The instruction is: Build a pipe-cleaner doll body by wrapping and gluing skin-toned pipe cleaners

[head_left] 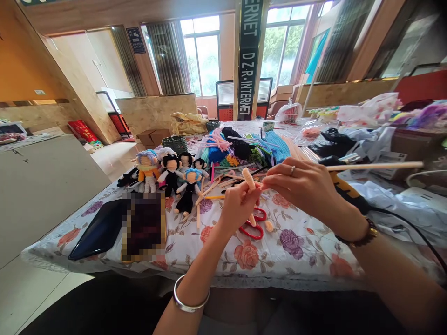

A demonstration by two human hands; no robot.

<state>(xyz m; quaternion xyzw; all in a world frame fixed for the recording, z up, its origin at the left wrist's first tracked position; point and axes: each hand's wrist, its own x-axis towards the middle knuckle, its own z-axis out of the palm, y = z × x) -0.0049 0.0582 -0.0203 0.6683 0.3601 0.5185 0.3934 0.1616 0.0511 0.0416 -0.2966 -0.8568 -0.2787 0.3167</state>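
Note:
My left hand (237, 204) is closed on a cream pipe cleaner, whose coiled end (248, 178) sticks up above my thumb. My right hand (303, 184) pinches the same strand just to the right, and a long straight length of pipe cleaner (377, 166) runs out past that hand. The fingertips of both hands nearly meet. Below them, red-handled scissors (254, 232) lie on the flowered tablecloth (223, 260), partly hidden by my left hand. A small peach-coloured curled piece (268, 226) rests beside the scissors.
Several pipe-cleaner dolls (171, 174) stand or lean at the left, behind a dark glossy flat object (99, 228). Bundles of coloured pipe cleaners (275, 146) are heaped at the back. A yellow-and-black tool (345, 190) with a black cord lies at the right, among plastic bags (370, 204).

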